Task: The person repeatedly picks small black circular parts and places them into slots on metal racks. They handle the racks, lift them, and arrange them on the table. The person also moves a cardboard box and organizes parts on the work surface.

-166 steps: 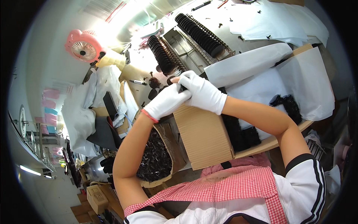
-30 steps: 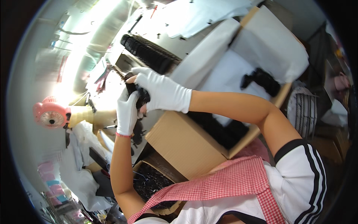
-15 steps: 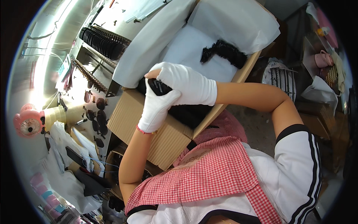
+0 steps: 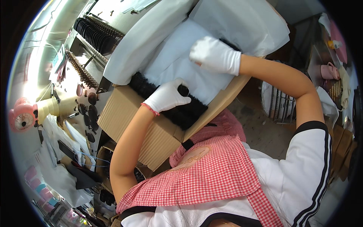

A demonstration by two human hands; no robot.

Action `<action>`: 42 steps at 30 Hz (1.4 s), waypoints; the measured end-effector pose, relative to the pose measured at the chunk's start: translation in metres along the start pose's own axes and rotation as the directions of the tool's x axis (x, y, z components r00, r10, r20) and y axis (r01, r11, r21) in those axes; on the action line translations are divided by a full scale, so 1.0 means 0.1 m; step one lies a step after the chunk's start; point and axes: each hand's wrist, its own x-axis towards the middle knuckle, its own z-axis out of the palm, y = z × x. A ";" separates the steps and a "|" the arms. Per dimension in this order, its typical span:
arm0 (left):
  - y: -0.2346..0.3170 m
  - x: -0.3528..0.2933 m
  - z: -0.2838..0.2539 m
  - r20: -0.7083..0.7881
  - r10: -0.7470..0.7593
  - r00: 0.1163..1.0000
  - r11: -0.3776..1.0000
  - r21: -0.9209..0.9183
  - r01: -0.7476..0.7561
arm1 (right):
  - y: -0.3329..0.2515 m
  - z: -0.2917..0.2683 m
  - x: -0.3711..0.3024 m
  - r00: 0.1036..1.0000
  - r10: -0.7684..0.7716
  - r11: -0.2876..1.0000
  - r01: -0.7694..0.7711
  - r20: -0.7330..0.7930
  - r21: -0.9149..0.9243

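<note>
A cardboard box [image 4: 130, 117] lined with white paper [image 4: 177, 49] stands before me, tilted in view. Dark, bristly black pieces [image 4: 185, 115] are packed along its near end. My left hand [image 4: 166, 97], in a white glove with bare fingertips, is over them, its thumb and forefinger closed round a small rounded black piece [image 4: 183, 90]. Farther in, my right hand [image 4: 217, 56], also gloved, hovers above the paper with its fingers curled and blurred; whatever it may hold is hidden. Behind it shows part of another black bristly row [image 4: 230, 44].
On the left bench are a rack of black oval pieces [image 4: 94, 32], a bristly rod [image 4: 81, 70], scattered dark lenses [image 4: 90, 117] and a pink fan [image 4: 23, 116]. To the right are a wire rack [image 4: 281, 104] and a pink cup [image 4: 329, 72].
My hands were together round a shiny black piece over the box's near end. They have parted: the right moved away and to the right, the left shifted slightly right with a black piece.
</note>
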 end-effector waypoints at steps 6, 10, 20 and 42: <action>0.02 0.21 0.09 0.075 -0.010 0.997 0.999 0.042 0.007 | -0.09 0.48 0.07 0.903 -0.108 0.902 0.265 0.417 -0.342; 0.02 0.19 0.32 -0.163 -0.119 0.979 0.993 -0.017 0.118 | 0.19 0.48 0.08 0.841 -0.101 0.886 0.318 0.532 -0.336; -0.04 0.25 0.65 -0.494 0.111 0.862 0.867 0.472 0.159 | 0.66 0.28 0.07 0.926 0.241 0.969 -0.248 0.292 -0.013; -0.26 -0.61 -1.13 -0.820 0.477 0.317 0.877 0.466 -0.115 | 0.30 -0.41 0.68 0.654 0.246 0.953 -0.027 0.715 -0.303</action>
